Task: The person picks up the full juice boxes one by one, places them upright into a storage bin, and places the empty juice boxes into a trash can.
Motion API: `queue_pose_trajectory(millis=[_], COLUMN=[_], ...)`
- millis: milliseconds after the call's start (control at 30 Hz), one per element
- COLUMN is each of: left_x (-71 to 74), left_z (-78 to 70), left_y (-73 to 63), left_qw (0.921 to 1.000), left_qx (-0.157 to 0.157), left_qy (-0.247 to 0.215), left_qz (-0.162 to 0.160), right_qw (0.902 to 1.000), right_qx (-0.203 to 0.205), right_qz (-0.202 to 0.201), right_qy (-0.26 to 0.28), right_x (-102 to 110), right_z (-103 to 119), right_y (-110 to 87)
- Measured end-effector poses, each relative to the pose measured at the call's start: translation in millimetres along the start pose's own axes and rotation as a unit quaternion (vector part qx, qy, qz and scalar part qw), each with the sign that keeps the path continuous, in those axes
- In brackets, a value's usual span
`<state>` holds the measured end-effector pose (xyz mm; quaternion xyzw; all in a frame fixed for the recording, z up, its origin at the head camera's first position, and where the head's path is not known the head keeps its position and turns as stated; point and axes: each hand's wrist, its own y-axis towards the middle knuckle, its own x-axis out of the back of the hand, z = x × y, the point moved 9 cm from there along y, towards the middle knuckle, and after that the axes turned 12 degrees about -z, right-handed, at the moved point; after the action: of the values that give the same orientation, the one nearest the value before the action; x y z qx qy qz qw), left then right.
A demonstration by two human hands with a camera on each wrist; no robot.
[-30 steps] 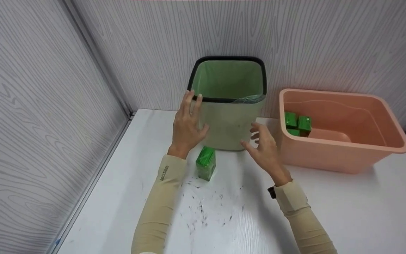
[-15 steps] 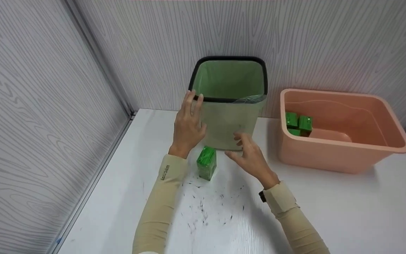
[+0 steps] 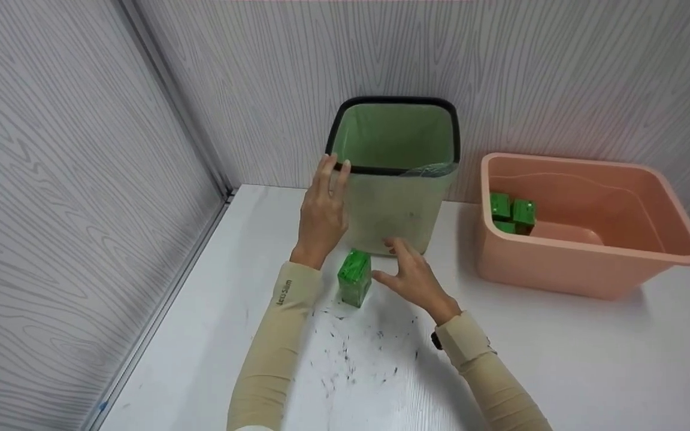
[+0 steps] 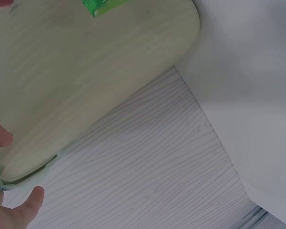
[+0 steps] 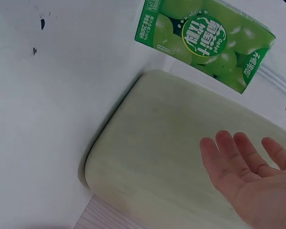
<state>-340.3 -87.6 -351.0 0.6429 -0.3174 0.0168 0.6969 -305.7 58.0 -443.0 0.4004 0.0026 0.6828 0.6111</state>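
A green juice carton (image 3: 354, 279) with grape pictures stands upright on the white table, in front of a pale green bin (image 3: 390, 209) with a black rim. In the right wrist view, the carton's printed side (image 5: 205, 40) shows above the bin's wall (image 5: 157, 143). My left hand (image 3: 323, 215) reaches up along the bin's left front corner, its extended fingers at the rim. In the left wrist view, fingertips (image 4: 35, 199) lie by that rim. My right hand (image 3: 412, 278) is just right of the carton, fingers spread and thumb towards it, holding nothing.
A pink plastic tub (image 3: 572, 263) stands to the right of the bin, with several green cartons (image 3: 523, 212) in its left end. Dark specks mark the table (image 3: 345, 365) in front of the carton. Wood-patterned walls rise behind and at left.
My right hand has moved left and towards me, from the bin's right side to beside the carton. My left hand has stayed at the bin's rim. The carton has not moved.
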Motion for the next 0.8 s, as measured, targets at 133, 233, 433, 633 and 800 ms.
queue_pose_trajectory(millis=[133, 233, 433, 633, 800], left_x=[-1.8, -0.7, 1.8, -0.3, -1.5], left_z=[-1.5, -1.0, 0.6, 1.1, 1.4], left_y=[-1.5, -1.2, -0.1, -0.6, -0.5], left_qw=[1.0000, 0.9998, 0.9999, 1.0000, 0.9999], left_qx=[0.003, 0.006, -0.001, 0.004, 0.014], left_qy=[-0.009, -0.017, -0.014, -0.004, -0.002], left_qz=[0.003, 0.000, -0.008, -0.003, 0.010], right_qw=[0.9994, 0.9983, 0.9974, 0.9969, 0.9978], right_qx=[-0.018, -0.028, -0.014, -0.021, -0.011], right_qz=[0.031, 0.051, 0.071, 0.075, 0.065], right_qy=[0.001, -0.002, -0.008, -0.010, -0.006], right_x=[-12, -20, -32, -40, -43], right_z=[-4, -5, 1, 2, 5], right_y=[-2.0, -1.1, 2.1, 2.1, 3.0])
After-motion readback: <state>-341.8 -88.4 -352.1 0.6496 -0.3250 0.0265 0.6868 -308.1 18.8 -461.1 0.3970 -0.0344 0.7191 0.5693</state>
